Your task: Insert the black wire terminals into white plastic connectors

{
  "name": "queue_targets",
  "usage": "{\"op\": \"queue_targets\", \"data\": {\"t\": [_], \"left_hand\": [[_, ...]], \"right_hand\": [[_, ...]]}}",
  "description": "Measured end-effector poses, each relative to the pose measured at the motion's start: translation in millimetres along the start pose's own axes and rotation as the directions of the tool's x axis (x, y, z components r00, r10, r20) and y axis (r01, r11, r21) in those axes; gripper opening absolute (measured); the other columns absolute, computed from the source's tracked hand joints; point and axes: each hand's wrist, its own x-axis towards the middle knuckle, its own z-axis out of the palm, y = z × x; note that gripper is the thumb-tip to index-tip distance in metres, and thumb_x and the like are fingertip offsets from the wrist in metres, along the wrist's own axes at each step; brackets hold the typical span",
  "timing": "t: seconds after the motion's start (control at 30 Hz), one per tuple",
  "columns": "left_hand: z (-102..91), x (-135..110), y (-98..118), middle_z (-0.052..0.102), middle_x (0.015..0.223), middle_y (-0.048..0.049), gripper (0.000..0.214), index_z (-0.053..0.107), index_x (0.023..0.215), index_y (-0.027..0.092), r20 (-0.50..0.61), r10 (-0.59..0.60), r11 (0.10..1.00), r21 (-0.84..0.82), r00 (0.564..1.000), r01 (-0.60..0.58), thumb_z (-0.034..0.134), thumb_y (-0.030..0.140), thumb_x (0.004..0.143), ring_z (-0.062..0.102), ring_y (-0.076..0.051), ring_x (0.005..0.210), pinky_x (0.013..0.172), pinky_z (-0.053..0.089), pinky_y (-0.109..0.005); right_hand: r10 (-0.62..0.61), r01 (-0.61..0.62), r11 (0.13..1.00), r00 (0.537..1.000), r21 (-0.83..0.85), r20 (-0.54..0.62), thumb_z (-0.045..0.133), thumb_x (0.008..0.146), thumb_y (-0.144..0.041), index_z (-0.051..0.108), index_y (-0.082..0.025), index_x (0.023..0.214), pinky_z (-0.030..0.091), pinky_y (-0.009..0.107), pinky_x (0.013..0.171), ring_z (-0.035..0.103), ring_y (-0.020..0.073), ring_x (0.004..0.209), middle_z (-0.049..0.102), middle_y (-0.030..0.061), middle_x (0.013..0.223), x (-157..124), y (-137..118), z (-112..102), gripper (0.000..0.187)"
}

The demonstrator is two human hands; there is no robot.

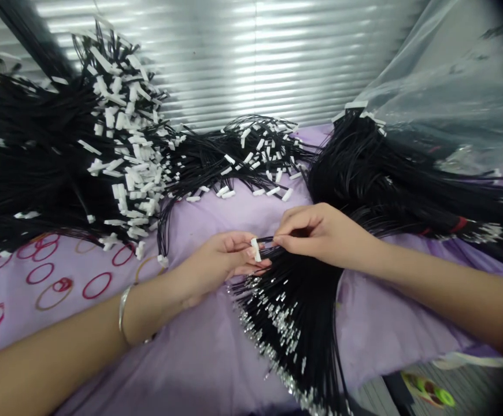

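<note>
My left hand (229, 257), with a silver bangle at the wrist, pinches a small white plastic connector (255, 249) between thumb and fingers. Black wires run from the connector's right side to my right hand (306, 231), whose thumb and forefinger are closed on them. Below both hands a thick fan of black wires (307, 306) hangs over the purple cloth (203, 358). Bare metal terminals (277, 312) tip these wires. How far the held wires sit inside the connector is too small to tell.
A large heap of black wires with white connectors (121, 127) lies at left, a smaller bunch (255, 150) behind the hands. More wire bundles (364, 162) lie at right beside clear plastic sheeting (451, 86). Red and tan rubber bands (97, 285) are scattered at left. Blinds (243, 58) stand behind.
</note>
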Motion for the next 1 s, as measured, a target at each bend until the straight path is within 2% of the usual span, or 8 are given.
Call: {"op": "queue_targets", "data": {"t": [0.23, 0.5, 0.8, 1.0], "left_hand": [[1.4, 1, 1, 0.071, 0.079, -0.0020, 0.008, 0.063, 0.086, 0.011, 0.001, -0.005, 0.999, 0.049, 1.000, 0.005, 0.067, 0.011, 0.080, 0.069, -0.008, 0.075, 0.077, 0.053, -0.018], [-1.0, 1, 1, 0.072, 0.079, -0.0014, 0.015, 0.066, 0.083, 0.013, 0.044, 0.021, 0.997, 0.077, 0.999, -0.025, 0.075, 0.022, 0.075, 0.068, -0.007, 0.075, 0.076, 0.053, -0.016], [0.5, 1, 2, 0.073, 0.078, -0.0022, 0.010, 0.065, 0.083, 0.012, 0.037, 0.012, 0.996, 0.086, 0.999, -0.015, 0.072, 0.016, 0.077, 0.069, -0.007, 0.074, 0.075, 0.053, -0.016], [0.6, 0, 3, 0.073, 0.082, -0.0033, 0.012, 0.066, 0.085, 0.011, 0.038, 0.008, 0.994, 0.105, 0.999, -0.012, 0.072, 0.017, 0.076, 0.069, -0.008, 0.076, 0.077, 0.053, -0.017]], "right_hand": [[-0.136, 0.135, 0.981, 0.991, -0.139, -0.001, 0.061, 0.077, -0.009, 0.071, -0.013, 0.069, 0.037, 0.017, 0.051, 0.052, 0.0048, 0.055, 0.061, -0.0005, 0.062, -4, 1, 7, 0.014], [-0.126, 0.120, 0.983, 0.991, -0.138, -0.036, 0.060, 0.076, -0.008, 0.071, -0.012, 0.068, 0.037, 0.017, 0.051, 0.051, 0.0049, 0.055, 0.060, -0.0008, 0.062, -4, 2, 11, 0.014], [-0.089, 0.080, 0.985, 0.994, -0.152, -0.056, 0.061, 0.072, -0.007, 0.068, -0.011, 0.062, 0.035, 0.016, 0.050, 0.049, 0.0039, 0.054, 0.056, -0.0018, 0.060, -3, 2, 12, 0.013], [-0.199, 0.191, 0.967, 0.979, -0.168, -0.032, 0.061, 0.074, -0.007, 0.066, -0.012, 0.061, 0.034, 0.015, 0.050, 0.048, 0.0033, 0.054, 0.055, -0.0025, 0.059, -3, 4, 10, 0.014]]}}
